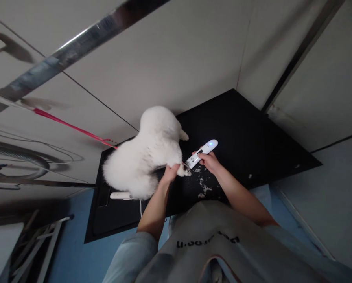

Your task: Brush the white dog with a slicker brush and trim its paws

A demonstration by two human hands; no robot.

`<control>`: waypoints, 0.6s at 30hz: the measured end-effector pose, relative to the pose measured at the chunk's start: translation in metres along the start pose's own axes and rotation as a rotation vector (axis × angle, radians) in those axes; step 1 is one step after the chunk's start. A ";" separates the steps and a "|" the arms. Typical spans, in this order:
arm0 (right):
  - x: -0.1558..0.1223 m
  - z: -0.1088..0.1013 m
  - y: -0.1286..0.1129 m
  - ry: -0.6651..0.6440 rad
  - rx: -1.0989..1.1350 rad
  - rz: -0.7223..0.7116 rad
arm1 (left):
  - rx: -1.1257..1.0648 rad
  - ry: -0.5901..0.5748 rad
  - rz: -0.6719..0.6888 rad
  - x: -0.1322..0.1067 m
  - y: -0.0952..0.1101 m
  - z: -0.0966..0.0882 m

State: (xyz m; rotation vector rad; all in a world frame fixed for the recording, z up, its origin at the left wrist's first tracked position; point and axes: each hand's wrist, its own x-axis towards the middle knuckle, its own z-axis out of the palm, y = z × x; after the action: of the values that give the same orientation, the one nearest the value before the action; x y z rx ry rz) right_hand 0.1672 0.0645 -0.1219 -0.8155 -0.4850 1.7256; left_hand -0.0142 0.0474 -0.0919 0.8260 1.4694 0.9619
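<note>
A fluffy white dog (134,153) stands on a black grooming table (231,118). My left hand (171,173) is closed around one of its legs, just above the paw (185,171). In my right hand (210,161) are white hair clippers (203,151), with a blue light glowing at the far end. Their blade end points at the held paw and sits close beside it; whether it touches I cannot tell. Clumps of cut fur (203,186) lie on the table under my right hand.
A second white clipper-like device (120,195) with a cord lies by the dog at the table's left. A red leash (75,127) runs from the dog up toward a metal bar (84,43). A grey hose (37,161) hangs at the left, and a wall stands behind the table.
</note>
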 end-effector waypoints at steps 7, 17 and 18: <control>-0.004 -0.003 0.018 0.047 0.274 0.128 | 0.218 -0.167 0.222 0.003 0.002 -0.004; -0.024 -0.012 0.063 -0.107 0.721 0.431 | 0.252 -0.141 0.268 0.005 -0.002 -0.007; -0.024 -0.014 0.063 -0.127 0.725 0.446 | 0.254 -0.132 0.294 0.005 -0.002 -0.008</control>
State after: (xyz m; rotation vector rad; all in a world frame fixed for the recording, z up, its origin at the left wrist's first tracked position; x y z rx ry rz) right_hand 0.1389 0.0209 -0.1677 -0.2921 0.2733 2.1638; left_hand -0.0223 0.0500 -0.0961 1.2948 1.3959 0.9257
